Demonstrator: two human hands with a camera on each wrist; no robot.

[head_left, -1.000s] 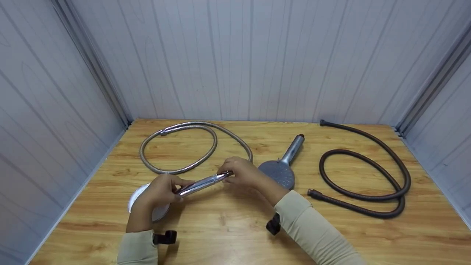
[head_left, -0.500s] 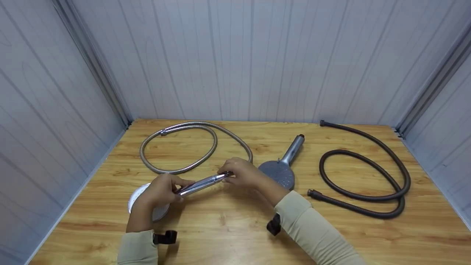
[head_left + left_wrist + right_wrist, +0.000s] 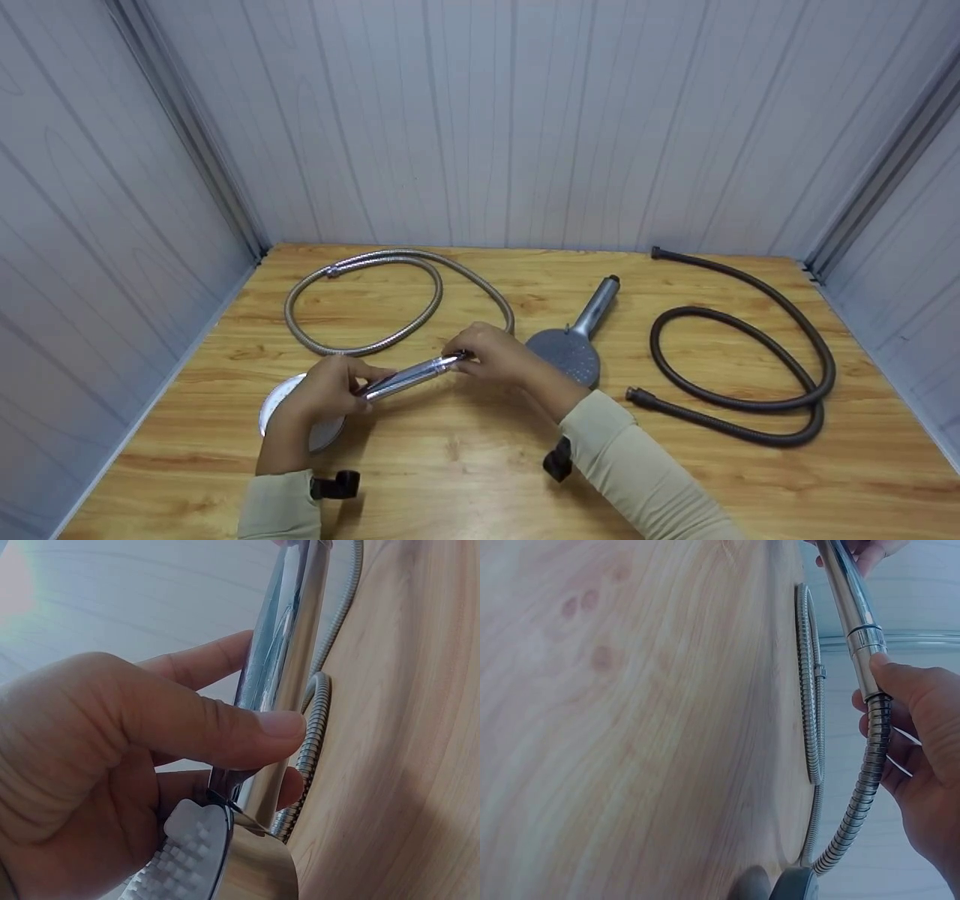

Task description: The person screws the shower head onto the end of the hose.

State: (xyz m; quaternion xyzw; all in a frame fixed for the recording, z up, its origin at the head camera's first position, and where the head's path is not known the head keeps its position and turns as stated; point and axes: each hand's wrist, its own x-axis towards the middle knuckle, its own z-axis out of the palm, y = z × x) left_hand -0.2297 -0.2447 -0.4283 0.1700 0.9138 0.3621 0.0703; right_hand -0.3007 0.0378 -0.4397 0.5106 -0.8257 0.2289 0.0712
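My left hand (image 3: 322, 390) grips the chrome handle (image 3: 281, 652) of a hand shower near its head. In the left wrist view the thumb lies across the handle and the fingers are behind it. The white spray face (image 3: 180, 851) shows below the hand. At the handle's other end, my right hand (image 3: 499, 356) pinches the smooth chrome end fitting (image 3: 865, 675) of a metal shower hose (image 3: 862, 795). This fitting lines up with the handle and meets it at a ringed collar. From there the hose bends down toward the table.
The rest of the chrome hose loops across the wooden table (image 3: 450, 480) at back left. Right of my right hand lies a grey shower head (image 3: 566, 356), handle pointing back. A dark shower hose (image 3: 750, 406) coils at the right. Pale panel walls (image 3: 480, 127) enclose the table.
My right fingers shift very slightly at the hose fitting. The left hand, the hand shower and the things on the table stay in place.
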